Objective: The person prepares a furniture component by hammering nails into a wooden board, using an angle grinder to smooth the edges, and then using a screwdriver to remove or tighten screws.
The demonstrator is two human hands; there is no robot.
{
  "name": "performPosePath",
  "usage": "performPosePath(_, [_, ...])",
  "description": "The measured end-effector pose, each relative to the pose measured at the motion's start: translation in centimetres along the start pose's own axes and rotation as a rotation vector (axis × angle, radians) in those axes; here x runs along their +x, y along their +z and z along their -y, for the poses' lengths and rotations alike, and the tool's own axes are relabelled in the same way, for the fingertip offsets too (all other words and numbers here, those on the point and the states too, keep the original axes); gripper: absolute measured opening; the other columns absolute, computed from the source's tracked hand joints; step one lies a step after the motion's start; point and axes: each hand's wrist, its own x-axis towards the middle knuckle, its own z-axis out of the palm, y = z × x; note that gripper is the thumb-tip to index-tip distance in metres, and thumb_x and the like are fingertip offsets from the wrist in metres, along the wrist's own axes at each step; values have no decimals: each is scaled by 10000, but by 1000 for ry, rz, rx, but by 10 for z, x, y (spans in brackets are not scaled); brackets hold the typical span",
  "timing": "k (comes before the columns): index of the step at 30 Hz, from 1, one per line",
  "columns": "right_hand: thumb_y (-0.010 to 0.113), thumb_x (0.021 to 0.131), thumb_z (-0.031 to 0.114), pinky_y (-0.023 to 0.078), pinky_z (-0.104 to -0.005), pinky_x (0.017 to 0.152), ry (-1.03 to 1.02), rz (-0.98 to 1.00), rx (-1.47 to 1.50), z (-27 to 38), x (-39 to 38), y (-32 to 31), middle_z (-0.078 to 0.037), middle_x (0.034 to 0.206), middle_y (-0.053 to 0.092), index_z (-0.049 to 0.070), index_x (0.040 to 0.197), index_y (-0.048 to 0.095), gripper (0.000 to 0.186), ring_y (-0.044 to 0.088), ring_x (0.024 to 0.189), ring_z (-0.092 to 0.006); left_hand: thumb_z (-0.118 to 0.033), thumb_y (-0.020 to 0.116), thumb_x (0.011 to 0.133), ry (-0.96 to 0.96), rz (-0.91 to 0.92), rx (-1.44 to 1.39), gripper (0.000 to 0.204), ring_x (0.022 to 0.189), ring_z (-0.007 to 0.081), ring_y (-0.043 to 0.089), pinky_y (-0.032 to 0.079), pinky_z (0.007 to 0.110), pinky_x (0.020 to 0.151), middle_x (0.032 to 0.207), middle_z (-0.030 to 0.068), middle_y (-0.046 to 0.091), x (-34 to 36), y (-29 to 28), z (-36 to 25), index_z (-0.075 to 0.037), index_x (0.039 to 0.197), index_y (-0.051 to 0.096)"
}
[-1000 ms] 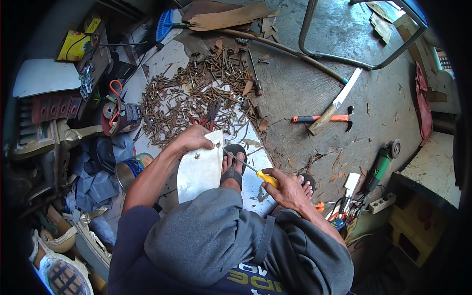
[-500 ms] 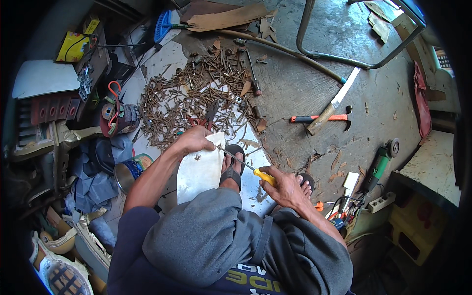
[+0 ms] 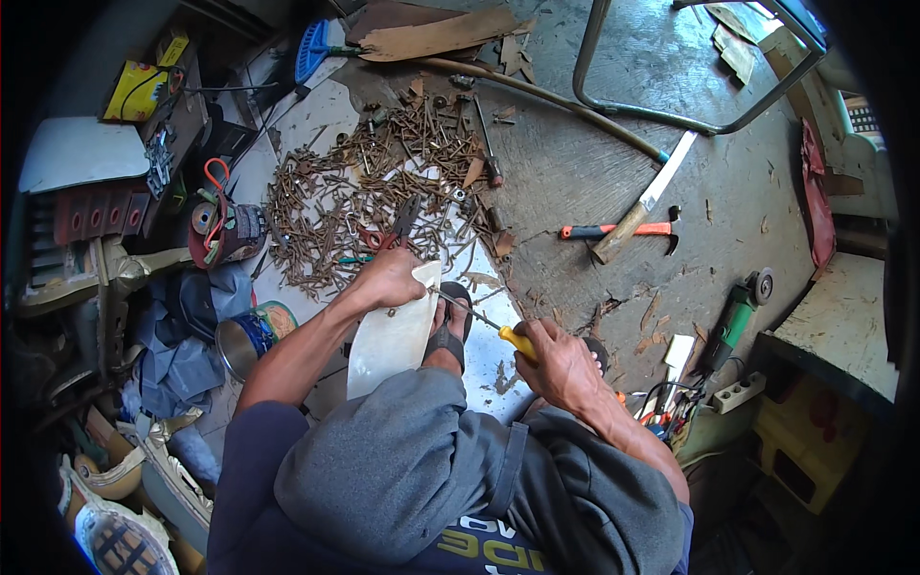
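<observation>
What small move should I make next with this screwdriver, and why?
Perhaps press the yellow-handled screwdriver lightly to test whether its tip is seated. The tip appears to be at the upper right edge of the white panel, but contact is too small to confirm. Your right hand grips the handle and your left hand holds the panel near its top, so it seems braced.

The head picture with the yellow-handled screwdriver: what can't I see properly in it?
All in the head view:
White panel: its lower end is hidden by the grey-clothed leg.
Left hand: some fingertips are out of sight, behind the panel or the hand itself.
Screwdriver: its tip is too small to make out.
Metal frame: cut off by the upper edge.
</observation>
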Motion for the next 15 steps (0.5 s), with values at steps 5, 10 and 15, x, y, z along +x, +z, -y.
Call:
performPosePath(5, [729, 883, 157, 563, -500, 701, 200, 179, 44, 7, 6, -19, -214, 963, 687, 18, 1129, 644, 295, 694, 783, -428, -167, 754, 730, 18, 11, 82, 343, 861, 353, 743, 567, 429, 804, 916, 241, 746, 7, 6, -9, -6, 1033, 772])
performPosePath(10, [703, 909, 212, 557, -493, 701, 51, -45, 55, -1, 0, -7, -225, 847, 689, -7, 1142, 667, 322, 701, 740, -403, -149, 745, 723, 32, 15, 104, 333, 855, 358, 742, 569, 433, 802, 905, 246, 743, 11, 7, -17, -8, 1022, 775])
performPosePath(15, [736, 869, 158, 523, -549, 772, 207, 118, 27, 2, 2, -12, -250, 1001, 631, -24, 1108, 619, 322, 667, 878, -483, -151, 743, 721, 18, 15, 107, 316, 856, 359, 744, 568, 442, 795, 898, 248, 742, 12, 10, -16, -5, 999, 778])
